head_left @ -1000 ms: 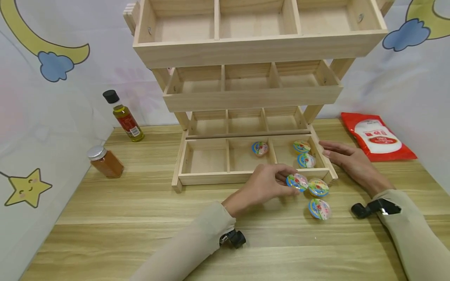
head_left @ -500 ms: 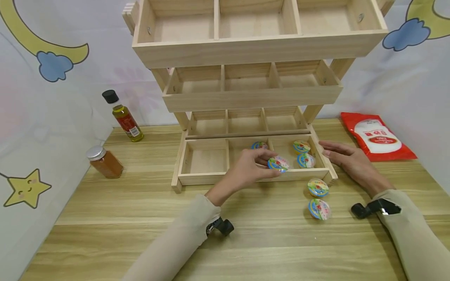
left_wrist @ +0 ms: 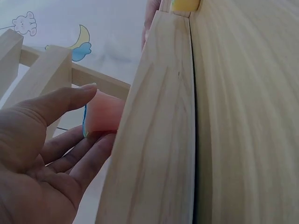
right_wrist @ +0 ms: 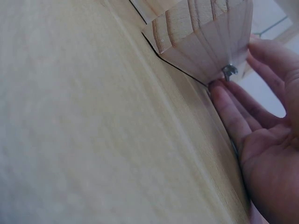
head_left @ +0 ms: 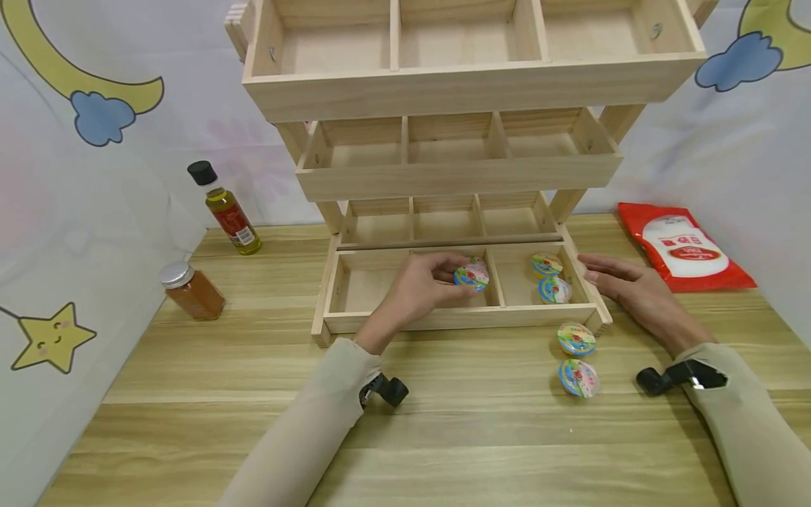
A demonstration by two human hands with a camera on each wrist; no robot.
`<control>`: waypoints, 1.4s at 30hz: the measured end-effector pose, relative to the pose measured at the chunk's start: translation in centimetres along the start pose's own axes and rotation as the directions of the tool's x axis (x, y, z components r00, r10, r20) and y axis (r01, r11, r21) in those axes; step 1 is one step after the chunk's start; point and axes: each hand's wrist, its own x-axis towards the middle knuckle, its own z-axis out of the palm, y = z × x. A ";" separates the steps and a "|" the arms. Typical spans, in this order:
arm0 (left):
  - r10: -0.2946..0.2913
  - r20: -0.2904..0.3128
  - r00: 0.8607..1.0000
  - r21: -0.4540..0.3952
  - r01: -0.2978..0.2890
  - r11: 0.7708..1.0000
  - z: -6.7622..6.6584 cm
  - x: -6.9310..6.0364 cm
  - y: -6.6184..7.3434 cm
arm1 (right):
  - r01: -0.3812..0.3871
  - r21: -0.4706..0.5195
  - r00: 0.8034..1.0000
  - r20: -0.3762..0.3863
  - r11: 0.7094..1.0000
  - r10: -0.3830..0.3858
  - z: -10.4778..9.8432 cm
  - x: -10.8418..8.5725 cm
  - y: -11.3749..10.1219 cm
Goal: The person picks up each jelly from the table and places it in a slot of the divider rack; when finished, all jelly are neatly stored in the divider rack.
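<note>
Cup [head_left: 473, 276] pinched in left hand [head_left: 412, 285], inside bottom tray [head_left: 526, 317], middle of 3 compartments | floor contact hidden; best lowered level, released softly | divider [head_left: 495, 278] just rightward; withdrawal looks freest up over front wall | right hand [head_left: 633, 292] loosely extended beside tray's right end

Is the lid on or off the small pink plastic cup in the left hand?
On: the head view shows a round multicoloured lid covering the cup.
</note>
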 end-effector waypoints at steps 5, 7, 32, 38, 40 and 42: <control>-0.010 0.016 1.000 0.026 0.010 1.000 0.0 -0.1 -0.5 | 0.011 0.020 1.000 -0.005 1.000 -0.011 0.1 -0.1 -0.1; -0.010 0.023 1.000 0.046 0.009 0.999 0.0 -0.1 -0.6 | 0.016 0.020 1.000 -0.011 1.000 -0.015 0.1 -0.1 -0.1; -0.020 0.053 0.998 0.259 0.006 0.966 1.3 1.3 -0.8 | -0.009 0.007 1.000 0.008 1.000 0.009 -0.2 0.1 0.2; -0.004 0.056 0.998 0.309 -0.013 0.951 1.5 1.4 -0.8 | -0.015 -0.005 1.000 0.013 1.000 0.015 -0.2 0.1 0.2; -0.003 0.054 0.999 0.316 -0.014 0.949 1.5 1.4 -0.8 | -0.016 -0.008 1.000 0.014 1.000 0.016 -0.2 0.1 0.3; -0.002 0.052 0.999 0.324 -0.015 0.946 1.5 1.3 -0.8 | -0.015 -0.006 1.000 0.013 1.000 0.015 -0.1 0.2 0.3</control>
